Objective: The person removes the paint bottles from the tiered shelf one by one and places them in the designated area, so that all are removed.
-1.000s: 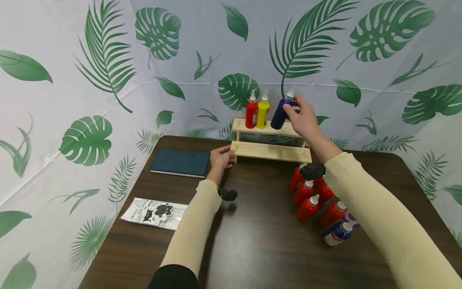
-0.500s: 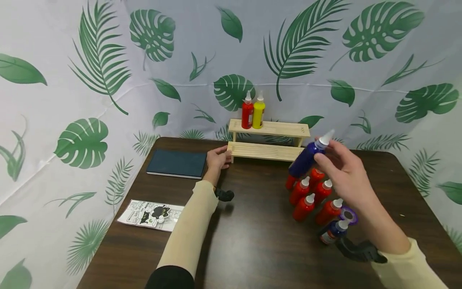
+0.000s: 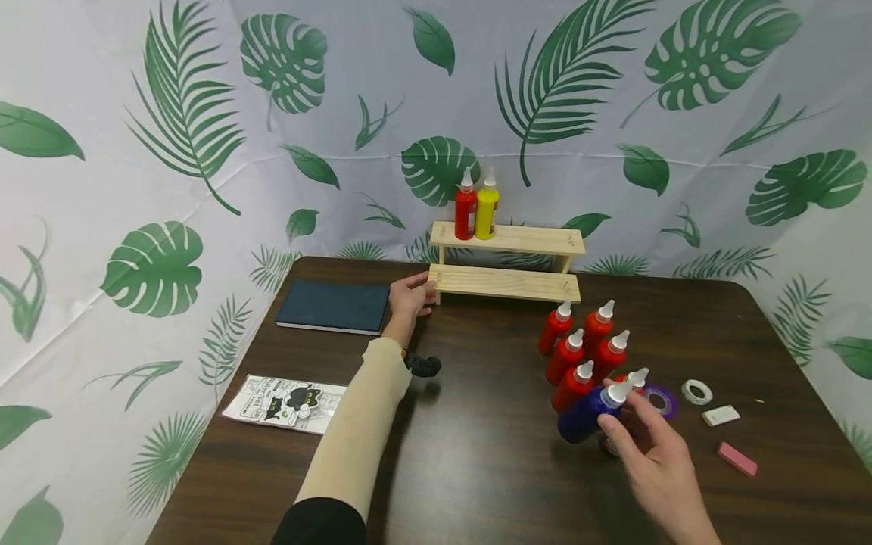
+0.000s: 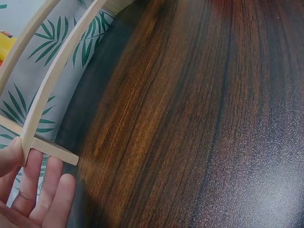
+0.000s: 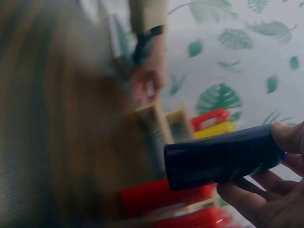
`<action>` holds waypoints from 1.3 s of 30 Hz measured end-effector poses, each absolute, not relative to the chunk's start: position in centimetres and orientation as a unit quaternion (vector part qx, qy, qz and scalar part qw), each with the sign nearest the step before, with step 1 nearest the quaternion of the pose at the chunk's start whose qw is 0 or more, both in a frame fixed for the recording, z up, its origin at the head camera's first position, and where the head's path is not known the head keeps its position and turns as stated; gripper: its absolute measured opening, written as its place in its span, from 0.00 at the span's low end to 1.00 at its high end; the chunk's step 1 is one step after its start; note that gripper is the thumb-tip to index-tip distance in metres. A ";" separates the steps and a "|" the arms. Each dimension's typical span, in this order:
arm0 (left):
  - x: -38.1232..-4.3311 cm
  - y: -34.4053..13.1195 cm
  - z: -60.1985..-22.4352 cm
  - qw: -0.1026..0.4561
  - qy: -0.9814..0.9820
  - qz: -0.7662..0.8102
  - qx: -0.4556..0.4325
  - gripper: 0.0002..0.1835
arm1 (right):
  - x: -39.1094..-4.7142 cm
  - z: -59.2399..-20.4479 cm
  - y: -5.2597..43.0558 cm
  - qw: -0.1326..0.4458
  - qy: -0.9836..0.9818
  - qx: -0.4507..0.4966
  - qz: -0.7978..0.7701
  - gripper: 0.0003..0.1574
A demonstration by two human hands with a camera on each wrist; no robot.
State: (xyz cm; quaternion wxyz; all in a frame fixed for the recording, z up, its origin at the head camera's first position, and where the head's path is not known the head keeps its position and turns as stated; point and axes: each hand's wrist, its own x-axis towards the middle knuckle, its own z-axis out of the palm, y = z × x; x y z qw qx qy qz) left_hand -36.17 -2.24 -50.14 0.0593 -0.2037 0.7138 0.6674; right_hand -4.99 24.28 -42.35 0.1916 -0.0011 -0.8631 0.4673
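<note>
My right hand [image 3: 659,465] grips a dark blue squeeze bottle [image 3: 584,415] near its white nozzle, tilted, over the front of a group of red bottles [image 3: 564,356]. In the right wrist view the blue bottle [image 5: 218,156] lies across the picture, its base away from the palm. Behind it, another bottle is mostly hidden. My left hand [image 3: 409,297] pinches the left end of a two-tier wooden rack [image 3: 507,283], thumb on one side and fingers on the other in the left wrist view. On the rack's upper tier stand a red bottle [image 3: 465,214] and a yellow bottle [image 3: 487,213].
Right of the bottles lie a purple tape roll [image 3: 664,401], a white tape roll [image 3: 697,392], a white eraser [image 3: 720,415] and a pink block [image 3: 737,459]. A dark notebook [image 3: 332,306] and a cat-print packet [image 3: 286,403] lie left. A leaf-print cloth hangs behind.
My right hand has carried the blue bottle from the rack's upper tier down and toward me, to the red bottles' front. The left hand has stayed on the rack's end.
</note>
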 end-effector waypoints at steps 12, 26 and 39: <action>-36.3 -2.3 -50.3 0.062 0.714 0.665 -0.209 0.15 | -5.2 -46.8 23.4 0.239 -0.886 -0.057 0.394 0.27; -36.2 -2.3 -50.2 0.062 0.714 0.668 -0.200 0.16 | -5.3 -47.3 22.9 0.186 -0.906 -0.101 0.368 0.26; -36.2 -2.4 -50.3 0.056 0.713 0.670 -0.199 0.15 | -5.4 -46.9 22.7 0.150 -0.908 -0.125 0.370 0.29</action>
